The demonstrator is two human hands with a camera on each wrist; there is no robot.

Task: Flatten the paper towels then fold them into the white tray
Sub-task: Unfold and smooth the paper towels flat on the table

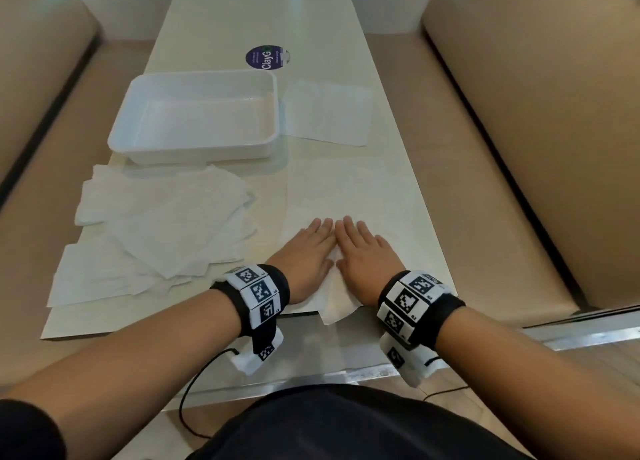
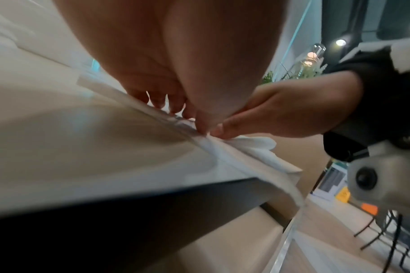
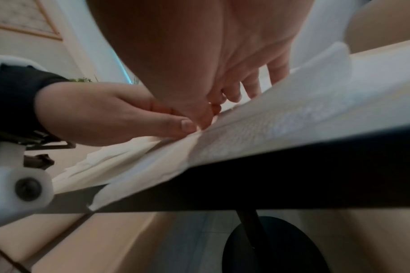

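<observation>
Both hands lie flat, fingers straight, side by side on one paper towel [image 1: 346, 196] spread on the surface [image 1: 214, 16] nearer the person than the white tray [image 1: 194, 140]; the left hand [image 1: 308, 248] and right hand [image 1: 363, 251] have a released grip, pressing rather than grasping; the towel's near corner hangs over the surface edge; a loose heap of towels [image 1: 156, 224] lies just this side of the tray; a folded towel [image 1: 329, 113] sits just right of it; the tray holds nothing
</observation>
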